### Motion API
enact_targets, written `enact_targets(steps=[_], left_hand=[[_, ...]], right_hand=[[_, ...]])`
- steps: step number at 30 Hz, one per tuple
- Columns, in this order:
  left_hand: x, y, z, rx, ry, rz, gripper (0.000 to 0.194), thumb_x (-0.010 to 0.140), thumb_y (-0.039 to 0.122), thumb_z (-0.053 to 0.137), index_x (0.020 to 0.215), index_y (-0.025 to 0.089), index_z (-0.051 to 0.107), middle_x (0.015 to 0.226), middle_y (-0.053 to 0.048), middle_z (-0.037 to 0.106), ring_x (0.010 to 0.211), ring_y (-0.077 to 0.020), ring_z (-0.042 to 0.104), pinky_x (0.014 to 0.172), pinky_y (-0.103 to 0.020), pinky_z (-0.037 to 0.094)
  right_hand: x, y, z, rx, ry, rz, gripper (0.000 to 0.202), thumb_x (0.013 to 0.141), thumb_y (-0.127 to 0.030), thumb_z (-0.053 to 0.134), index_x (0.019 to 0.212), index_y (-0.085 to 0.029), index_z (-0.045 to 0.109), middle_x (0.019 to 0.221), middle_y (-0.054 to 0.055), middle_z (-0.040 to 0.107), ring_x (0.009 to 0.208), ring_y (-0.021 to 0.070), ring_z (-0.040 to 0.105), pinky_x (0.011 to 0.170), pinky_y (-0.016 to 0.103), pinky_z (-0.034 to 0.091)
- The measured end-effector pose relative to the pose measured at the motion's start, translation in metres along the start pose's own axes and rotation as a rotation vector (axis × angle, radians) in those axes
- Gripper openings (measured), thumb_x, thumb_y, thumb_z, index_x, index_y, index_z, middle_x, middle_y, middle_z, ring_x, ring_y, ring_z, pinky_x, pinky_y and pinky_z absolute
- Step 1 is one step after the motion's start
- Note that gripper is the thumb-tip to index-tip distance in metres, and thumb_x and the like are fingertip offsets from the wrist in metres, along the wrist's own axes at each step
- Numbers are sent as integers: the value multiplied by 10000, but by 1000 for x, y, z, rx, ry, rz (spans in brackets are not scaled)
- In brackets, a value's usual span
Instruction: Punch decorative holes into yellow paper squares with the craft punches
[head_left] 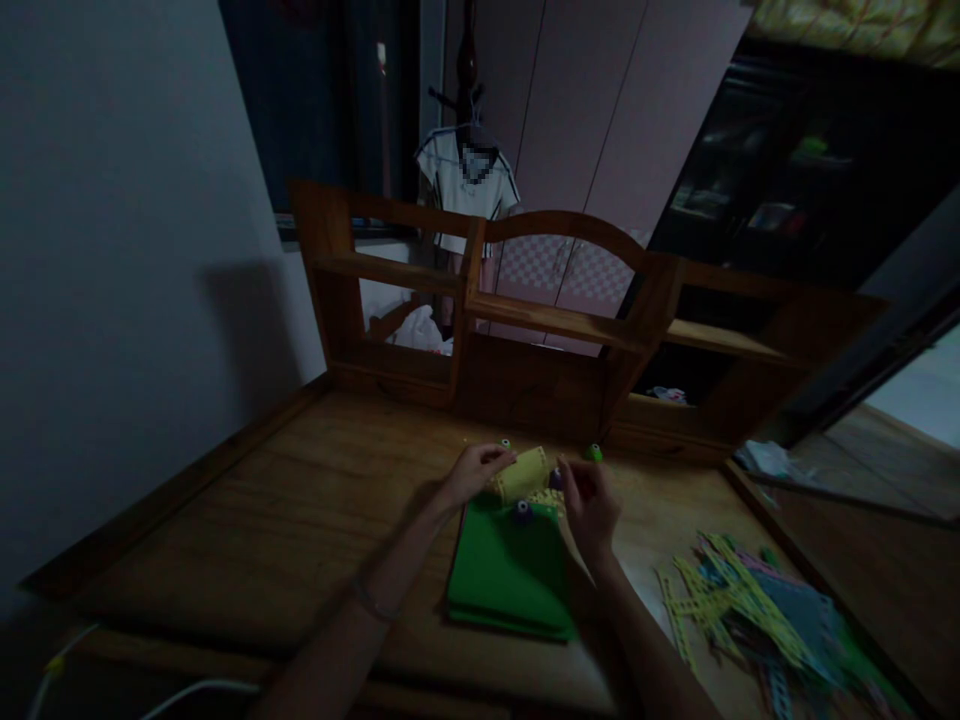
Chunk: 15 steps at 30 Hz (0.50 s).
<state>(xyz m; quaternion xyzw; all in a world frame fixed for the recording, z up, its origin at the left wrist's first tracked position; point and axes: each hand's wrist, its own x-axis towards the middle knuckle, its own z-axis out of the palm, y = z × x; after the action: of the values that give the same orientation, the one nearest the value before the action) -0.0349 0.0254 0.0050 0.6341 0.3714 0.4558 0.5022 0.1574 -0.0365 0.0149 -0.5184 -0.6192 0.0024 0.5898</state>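
My left hand (470,476) grips the left edge of a yellow plastic panel (524,474) with small holes along its ends, thumb and fingers closed on it. The panel is held tilted over the far end of a green, flat, book-like block (511,575). To the panel's right is my right hand (592,500), its fingertips pinched together; whatever is between them is too small to name. A purple round piece with a white eye-like spot (523,511) sits at the block's far edge. Small yellow bits (553,497) lie beyond it.
Green round pieces (594,453) stand near the wooden shelf unit (555,318) at the back of the wooden desk (360,490). A pile of perforated plastic strips and plates (742,600), mostly yellow and blue-grey, lies at the right. A white cable (199,686) runs at the lower left.
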Motion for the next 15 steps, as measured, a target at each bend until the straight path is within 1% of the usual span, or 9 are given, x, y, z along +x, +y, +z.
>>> enact_targets(steps=[1,3,4,6,8,9,11,13,15], left_hand=[[1,-1,0,1,14,27,392,765,484,589,866,119,690,870,-72,680,816,-176,600,717,-248,443],[2,-3,1,9,43,64,382,778,475,578,884,124,684,886,-73,676,838,-181,600,737,-254,446],[3,-4,2,12,58,77,373,782,467,576,895,127,680,897,-74,675,845,-181,601,744,-257,449],[3,-7,3,14,87,99,348,790,445,574,914,136,674,926,-73,673,865,-182,602,763,-264,455],[2,-8,4,34,115,127,317,804,421,565,931,149,669,942,-68,671,877,-182,604,775,-269,459],[1,-7,4,57,136,141,302,812,408,557,939,157,667,945,-64,671,881,-182,604,777,-271,460],[-2,-3,4,124,189,175,268,829,381,541,944,174,667,950,-57,668,898,-183,599,782,-276,457],[-5,2,4,203,251,224,233,839,355,535,939,191,669,963,-51,662,929,-183,586,809,-284,447],[-7,8,4,281,300,293,199,845,327,535,918,203,671,956,-47,655,941,-183,573,834,-297,436]], right_hand=[[2,2,-2,28,50,100,241,863,-384,560,774,-161,585,645,14,569,577,137,512,563,239,393],[5,8,-6,95,85,270,326,867,-445,520,733,-153,582,605,6,537,530,129,483,497,227,373],[6,12,-7,137,81,336,348,865,-466,504,753,-150,595,611,6,536,522,128,478,470,220,363],[8,18,-8,214,61,424,364,852,-489,497,867,-150,627,632,3,537,521,128,473,438,209,349],[9,21,-5,259,30,460,382,835,-499,508,939,-155,637,612,-9,520,508,123,452,424,202,330],[9,22,-4,270,2,461,385,830,-504,511,913,-152,645,589,-13,505,496,119,434,422,201,317],[9,19,0,283,-77,442,407,827,-518,512,756,-141,648,539,-13,476,475,111,402,425,207,287],[7,14,3,298,-167,417,465,829,-538,508,613,-140,614,508,-6,457,466,107,381,432,221,260],[6,7,5,329,-260,423,497,823,-562,510,570,-144,602,486,-7,435,453,106,363,432,233,232]])
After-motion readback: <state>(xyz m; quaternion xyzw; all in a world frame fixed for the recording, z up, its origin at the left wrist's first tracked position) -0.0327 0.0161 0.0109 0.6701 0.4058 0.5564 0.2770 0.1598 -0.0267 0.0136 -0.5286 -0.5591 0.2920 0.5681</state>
